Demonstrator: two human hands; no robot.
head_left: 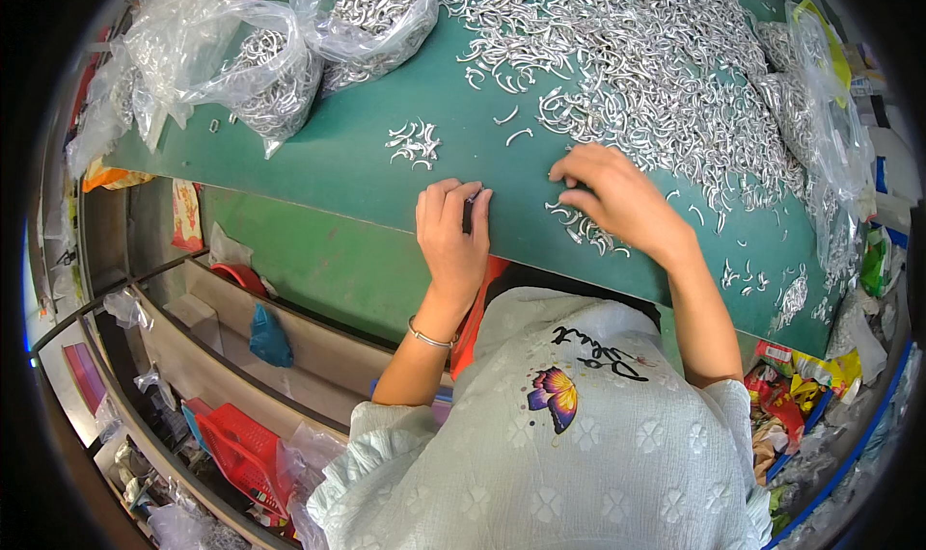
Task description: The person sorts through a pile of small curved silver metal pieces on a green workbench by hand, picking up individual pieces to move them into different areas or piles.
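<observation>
A: What stands at the far left?
B: Clear plastic bags, one open bag (pixel 301 85) holding small silvery curved pieces, with a second filled bag (pixel 424 18) just beside it on the green table (pixel 338 155).

A: And next?
B: A small cluster (pixel 413 145) of the same pieces, lying loose beyond the left hand (pixel 451 224).

A: How is that hand's grip?
B: Its fingers are curled, thumb and forefinger tips close together at the table's near edge; whether anything is pinched there cannot be told.

A: Farther right?
B: A little pile (pixel 590 234) lies below the right hand (pixel 612 195), whose fingers are bent, thumb a little apart from them; any piece in its grip cannot be made out.

A: Beyond it?
B: The large heap (pixel 666 78) of silvery pieces, then another clear bag (pixel 831 155) at the table's right side.
</observation>
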